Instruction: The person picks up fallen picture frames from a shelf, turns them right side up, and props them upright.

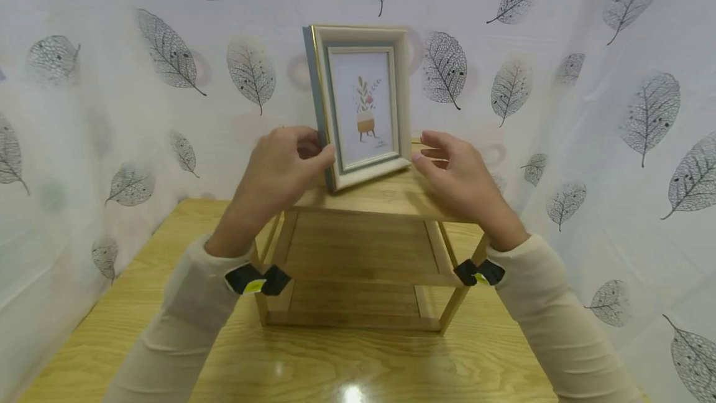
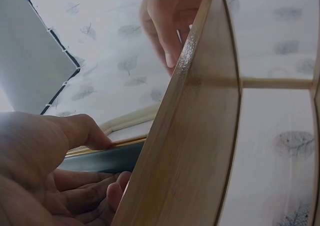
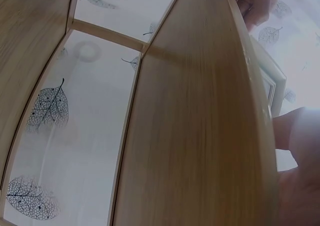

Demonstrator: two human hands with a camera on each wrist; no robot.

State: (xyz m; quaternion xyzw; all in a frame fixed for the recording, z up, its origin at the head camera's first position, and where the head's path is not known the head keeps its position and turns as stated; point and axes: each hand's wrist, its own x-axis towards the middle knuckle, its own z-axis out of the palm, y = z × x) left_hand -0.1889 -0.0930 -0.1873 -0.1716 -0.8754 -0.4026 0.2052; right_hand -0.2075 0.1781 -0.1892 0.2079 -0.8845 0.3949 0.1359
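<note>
A picture frame [image 1: 366, 104] with a cream front, gold line and blue-grey side stands on the top board [image 1: 391, 194] of a small wooden shelf. It leans back and is turned at an angle. Its print shows a potted plant. My left hand [image 1: 288, 157] pinches the lower left edge, thumb at the front and fingers behind the side. In the left wrist view the thumb lies along the gold edge of the picture frame [image 2: 105, 158]. Beside the lower right corner is my right hand [image 1: 455, 166], fingers loosely bent, thumb tip right at the corner.
The wooden shelf [image 1: 363, 275] has lower boards under the top one and stands on a light wood table [image 1: 347, 362]. Behind hangs a pale curtain [image 1: 559, 142] with a leaf print. Dark straps with a yellow mark sit at both cuffs.
</note>
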